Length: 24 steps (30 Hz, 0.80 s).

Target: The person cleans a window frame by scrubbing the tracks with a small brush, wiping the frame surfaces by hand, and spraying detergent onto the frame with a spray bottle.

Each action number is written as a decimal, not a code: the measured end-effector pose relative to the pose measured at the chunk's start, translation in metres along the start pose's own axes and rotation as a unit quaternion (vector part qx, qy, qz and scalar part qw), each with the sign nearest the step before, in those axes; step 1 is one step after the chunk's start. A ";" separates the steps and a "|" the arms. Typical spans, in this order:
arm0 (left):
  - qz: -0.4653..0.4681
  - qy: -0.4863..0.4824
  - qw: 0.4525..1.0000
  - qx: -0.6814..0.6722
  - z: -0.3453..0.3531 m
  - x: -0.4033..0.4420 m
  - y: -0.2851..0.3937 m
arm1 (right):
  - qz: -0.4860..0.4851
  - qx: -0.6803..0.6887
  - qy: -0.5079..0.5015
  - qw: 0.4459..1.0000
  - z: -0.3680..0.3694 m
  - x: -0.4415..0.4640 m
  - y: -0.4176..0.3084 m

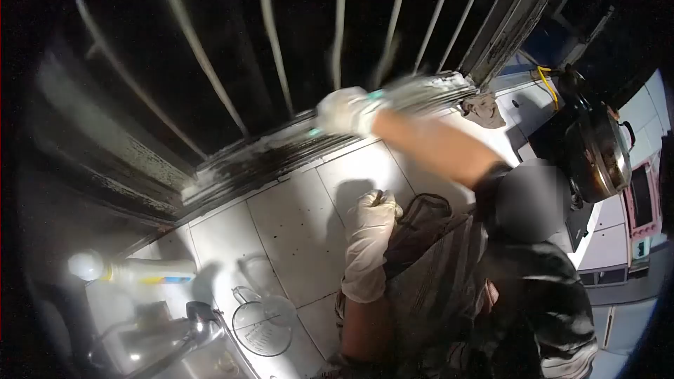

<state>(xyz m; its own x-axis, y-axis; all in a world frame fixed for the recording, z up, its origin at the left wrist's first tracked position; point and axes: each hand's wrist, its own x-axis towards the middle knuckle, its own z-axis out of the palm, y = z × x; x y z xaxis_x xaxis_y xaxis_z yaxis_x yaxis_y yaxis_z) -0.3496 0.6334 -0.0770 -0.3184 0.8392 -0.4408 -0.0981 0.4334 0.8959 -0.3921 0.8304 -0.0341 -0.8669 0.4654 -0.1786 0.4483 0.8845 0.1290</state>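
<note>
My right hand (345, 112), in a pale glove, reaches across to the window sill track (274, 142) and is smeared by motion. Bits of something green (375, 95) show on both sides of its closed fingers; its kind is unclear. Lower down, my left hand (373, 216), gloved too, is curled into a fist above the white tiled counter (295, 238). Whether it grips anything is hidden. Beside it lies dark striped cloth (435, 267) with a dark loop near my fingers. Dirt and whitish residue line the track.
Window bars (270, 35) rise behind the sill. A crumpled rag (484, 109) lies at its right end, near a yellow cord (547, 88) and a metal pot (597, 154). A white bottle (151, 270), a tap (200, 323) and a clear jug (263, 326) stand at lower left.
</note>
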 end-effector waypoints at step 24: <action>-0.008 -0.011 0.991 -0.133 -0.006 -0.004 -0.008 | 0.121 0.120 -0.019 0.985 -0.023 -0.054 0.033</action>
<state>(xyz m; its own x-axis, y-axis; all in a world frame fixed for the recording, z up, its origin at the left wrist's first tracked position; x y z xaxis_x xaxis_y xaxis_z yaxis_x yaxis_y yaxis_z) -0.3530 0.6244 -0.0818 -0.2934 0.8413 -0.4539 -0.3500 0.3473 0.8700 -0.3355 0.8332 0.0025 -0.7211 0.6612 -0.2072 0.6841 0.7268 -0.0615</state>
